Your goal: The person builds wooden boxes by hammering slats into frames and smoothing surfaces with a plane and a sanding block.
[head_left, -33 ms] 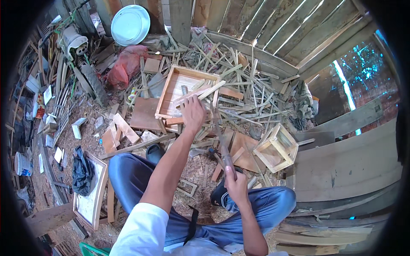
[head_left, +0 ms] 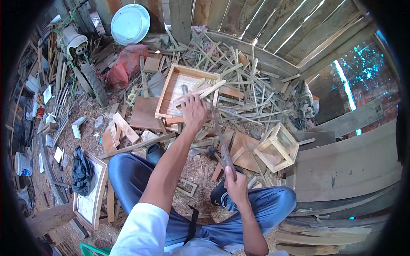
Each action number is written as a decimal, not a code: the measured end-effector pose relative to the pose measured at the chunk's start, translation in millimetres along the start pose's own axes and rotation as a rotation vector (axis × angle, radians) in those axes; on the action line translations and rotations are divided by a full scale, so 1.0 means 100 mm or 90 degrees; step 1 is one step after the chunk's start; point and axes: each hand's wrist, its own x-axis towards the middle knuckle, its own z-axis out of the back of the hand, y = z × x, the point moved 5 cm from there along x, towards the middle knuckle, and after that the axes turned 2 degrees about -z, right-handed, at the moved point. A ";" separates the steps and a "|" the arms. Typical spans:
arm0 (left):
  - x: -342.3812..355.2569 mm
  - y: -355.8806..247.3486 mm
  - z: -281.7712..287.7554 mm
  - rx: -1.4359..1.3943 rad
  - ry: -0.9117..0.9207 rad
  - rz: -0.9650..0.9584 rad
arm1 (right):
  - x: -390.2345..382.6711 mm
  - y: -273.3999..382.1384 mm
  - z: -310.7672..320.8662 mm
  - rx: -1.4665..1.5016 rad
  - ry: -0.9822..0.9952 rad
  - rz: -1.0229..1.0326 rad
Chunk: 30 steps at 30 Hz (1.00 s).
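Sitting position: person cross-legged on a floor of shavings, both forearms reaching forward toward a shallow wooden tray [head_left: 171, 91].
Left hand [head_left: 193, 112]: fingers closed down over a pale wooden slat [head_left: 200, 93], pinning it against the tray's near right corner.
Right hand [head_left: 234, 186]: fingers wrapped tight round the handle of a long blade [head_left: 218, 136], well back from the tray, near the right knee.
Blade: runs from the right hand up toward the tray; tip appears to meet the slat beside the left hand, exact contact cannot be told.
Slat: lies slanted across the tray's right edge.
Small open frame [head_left: 276, 147]: stands right of the tray, looks assembled.
Loose sticks [head_left: 252, 91]: heaped behind and right of the tray.
Progress, judged: tray box is built; slat looks partway through trimming; many sticks left unworked.
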 end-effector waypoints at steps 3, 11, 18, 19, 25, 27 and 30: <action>0.04 -0.06 -0.02 -0.006 0.028 0.013 | 0.05 0.00 -0.03 0.004 -0.013 -0.039; 0.15 0.06 -0.22 0.027 0.081 0.123 | 0.39 0.09 0.01 -0.044 -0.025 -0.043; 0.12 0.03 -0.28 -0.002 0.112 0.173 | 0.16 -0.03 0.40 -0.013 0.032 -0.083; 0.12 0.00 -0.30 0.012 0.097 0.162 | 0.13 -0.03 0.43 -0.024 0.034 -0.107; 0.07 0.13 -0.35 0.032 0.119 0.179 | 0.76 0.06 -0.02 -0.101 -0.005 -0.076; 0.09 0.18 -0.35 0.024 0.123 0.204 | 0.50 -0.01 0.03 -0.048 0.003 -0.058; 0.15 0.08 -0.36 -0.002 0.111 0.234 | 0.12 -0.19 0.29 -0.038 0.003 -0.055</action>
